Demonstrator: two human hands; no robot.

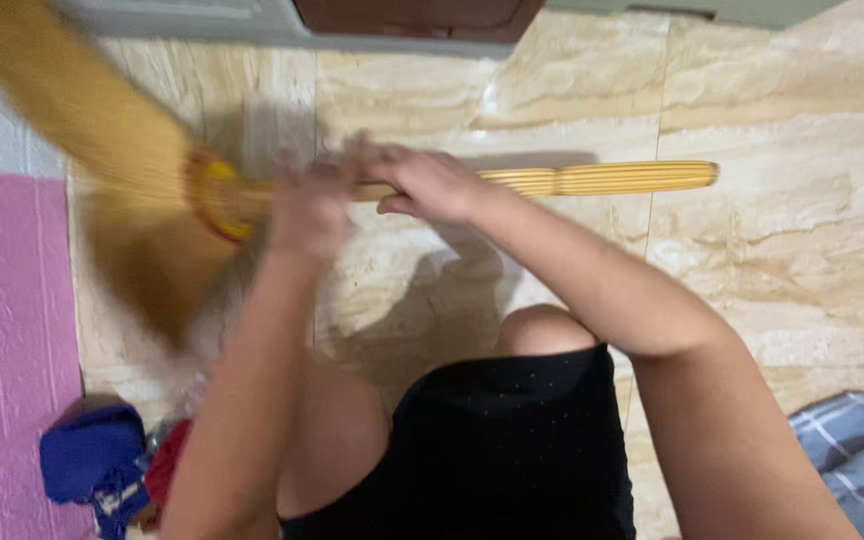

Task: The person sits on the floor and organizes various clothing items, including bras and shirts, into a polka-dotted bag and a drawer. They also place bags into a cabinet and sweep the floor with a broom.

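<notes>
Two hands on one broom [592, 180], held level above beige tile floor [772, 260]. Blurred bristles far left. Left hand [310, 212] wraps handle near yellow collar; right hand [427, 183] clamps handle just beside it.

The broom [352, 185] lies crosswise above the tiled floor [772, 260], its handle pointing to 3 o'clock and its bristle head to 9 o'clock. Both hands grip the handle near the bristle binding: the left hand [310, 208] at the 9 o'clock side, the right hand [427, 182] just beside it toward 3 o'clock. The person's knee [542, 328] sits at 6 o'clock from the hands. A floor mat [7, 330] lies at 9 o'clock. Bundled cloths [102, 460] lie at 7 o'clock, a folded fabric [857, 450] at 4 o'clock. A cabinet base [412, 18] stands at 12 o'clock.
</notes>
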